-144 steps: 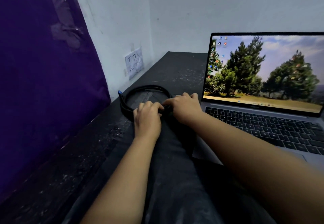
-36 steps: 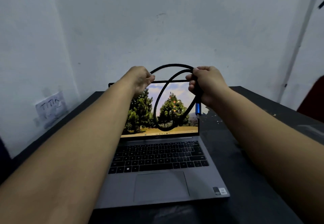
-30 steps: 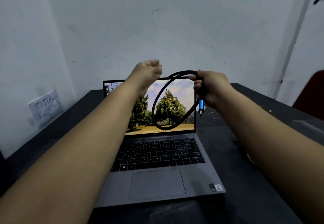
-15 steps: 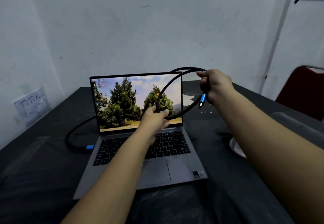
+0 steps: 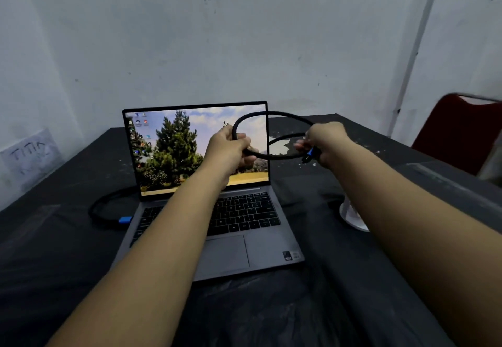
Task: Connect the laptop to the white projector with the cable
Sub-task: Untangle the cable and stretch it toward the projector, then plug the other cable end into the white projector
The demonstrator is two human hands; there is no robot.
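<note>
An open grey laptop [image 5: 231, 240] sits on the dark table [image 5: 81, 251], its screen lit with a picture of trees. A black cable [image 5: 274, 114] forms a loop in the air in front of the screen's right edge. My left hand [image 5: 231, 151] grips the loop's left side. My right hand [image 5: 326, 143] holds the cable near its blue-collared plug [image 5: 309, 155]. The cable's other blue plug [image 5: 125, 219] lies on the table by the laptop's left edge, with slack curling behind it. A white object [image 5: 350, 215], perhaps the projector, shows partly under my right forearm.
A red chair [image 5: 456, 129] stands at the table's right side. A taped paper note [image 5: 30, 153] hangs on the left wall. White walls close in behind the table. A wrinkled dark cover [image 5: 271, 314] lies over the table's near part.
My left hand has risen from the loop's lower part and now grips its left side. My right hand has sunk a little, and the loop has flattened.
</note>
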